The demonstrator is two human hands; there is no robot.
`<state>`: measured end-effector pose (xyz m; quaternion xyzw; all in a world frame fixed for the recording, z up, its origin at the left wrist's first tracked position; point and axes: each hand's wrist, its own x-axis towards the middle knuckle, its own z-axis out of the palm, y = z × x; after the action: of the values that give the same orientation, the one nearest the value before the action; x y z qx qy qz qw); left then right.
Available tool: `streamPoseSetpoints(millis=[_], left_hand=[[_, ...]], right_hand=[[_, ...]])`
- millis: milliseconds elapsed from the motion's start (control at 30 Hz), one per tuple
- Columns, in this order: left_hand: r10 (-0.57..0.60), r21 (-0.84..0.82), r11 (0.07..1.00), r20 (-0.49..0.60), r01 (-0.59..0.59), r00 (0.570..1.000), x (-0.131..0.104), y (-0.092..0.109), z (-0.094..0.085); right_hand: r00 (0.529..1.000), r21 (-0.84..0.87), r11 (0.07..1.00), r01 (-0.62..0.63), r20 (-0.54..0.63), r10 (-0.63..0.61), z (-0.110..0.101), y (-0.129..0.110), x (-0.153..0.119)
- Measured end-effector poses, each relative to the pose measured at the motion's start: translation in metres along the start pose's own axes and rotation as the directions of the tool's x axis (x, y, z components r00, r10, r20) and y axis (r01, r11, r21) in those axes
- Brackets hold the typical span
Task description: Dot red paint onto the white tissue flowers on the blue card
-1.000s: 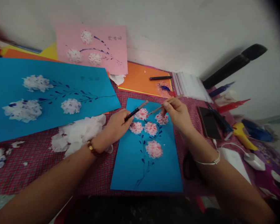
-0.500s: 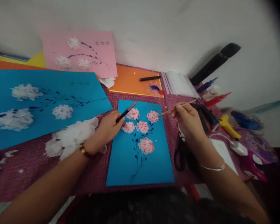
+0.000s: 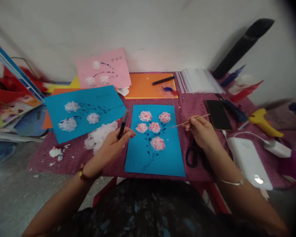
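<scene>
A blue sheet [image 3: 135,161] lies in front of me with several pink-and-white paper flowers [image 3: 158,144] and dark painted stems and leaves. My left hand [image 3: 117,138] is closed around a black pen [image 3: 122,127] with a clear cap, its capped end pointing up, beside the sheet's left edge. In my right hand [image 3: 201,128] a thin wooden stick [image 3: 181,124] is pinched between thumb and fingers. The stick's tip hovers over or touches the sheet's right side, near the upper right flower; I cannot tell which.
Another blue sheet [image 3: 106,95] with white flowers and a pink one [image 3: 123,65] lie left. An orange sheet [image 3: 138,86] bears a pen and paint. A phone [image 3: 218,115], scissors [image 3: 193,154], yellow glue gun [image 3: 263,121] and white power bank [image 3: 249,161] are at right.
The view has shifted back, showing more table and floor. My left hand has moved off the sheet, its pen now more upright. The stick's tip has drawn away from the upper right flower.
</scene>
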<state>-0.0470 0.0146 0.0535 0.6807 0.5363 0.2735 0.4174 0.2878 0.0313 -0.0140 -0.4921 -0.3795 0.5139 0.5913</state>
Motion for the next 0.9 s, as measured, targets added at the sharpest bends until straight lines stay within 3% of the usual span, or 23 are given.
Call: streamPoseSetpoints(millis=[100, 200, 300, 400, 533, 633, 733, 900], left_hand=[[-0.183, -0.156, 0.973, -0.077, 0.169, 0.980, -0.045, -0.007, 0.013], [-0.414, -0.489, 0.825, -0.183, 0.283, 0.892, -0.075, -0.016, 0.035], [-0.552, -0.712, 0.651, -0.205, 0.264, 0.808, -0.081, -0.019, 0.052], [-0.581, -0.737, 0.630, -0.237, 0.245, 0.778, -0.076, -0.015, 0.060], [-0.487, -0.576, 0.787, -0.360, 0.221, 0.796, -0.067, -0.011, 0.057], [-0.426, -0.320, 0.886, -0.267, 0.337, 0.864, -0.062, -0.012, 0.052], [-0.400, -0.138, 0.914, -0.130, 0.383, 0.907, -0.055, -0.015, 0.049], [-0.380, -0.150, 0.923, -0.206, 0.355, 0.902, -0.038, -0.022, 0.049]], right_hand=[[0.997, 0.077, 0.994, -0.075, 0.027, 0.074, -0.005, 0.003, -0.003], [0.985, 0.138, 0.977, -0.165, 0.064, 0.158, -0.007, 0.002, -0.004], [0.972, 0.168, 0.959, -0.226, 0.096, 0.212, -0.005, 0.001, -0.005], [0.961, 0.187, 0.945, -0.269, 0.119, 0.250, -0.002, 0.000, -0.007], [0.955, 0.247, 0.924, -0.293, 0.127, 0.269, -0.001, -0.001, -0.007], [0.951, 0.282, 0.909, -0.307, 0.132, 0.280, -0.002, 0.000, -0.006], [0.950, 0.310, 0.899, -0.310, 0.132, 0.282, -0.004, 0.002, -0.005], [0.953, 0.383, 0.873, -0.302, 0.137, 0.270, -0.006, 0.006, -0.002]])
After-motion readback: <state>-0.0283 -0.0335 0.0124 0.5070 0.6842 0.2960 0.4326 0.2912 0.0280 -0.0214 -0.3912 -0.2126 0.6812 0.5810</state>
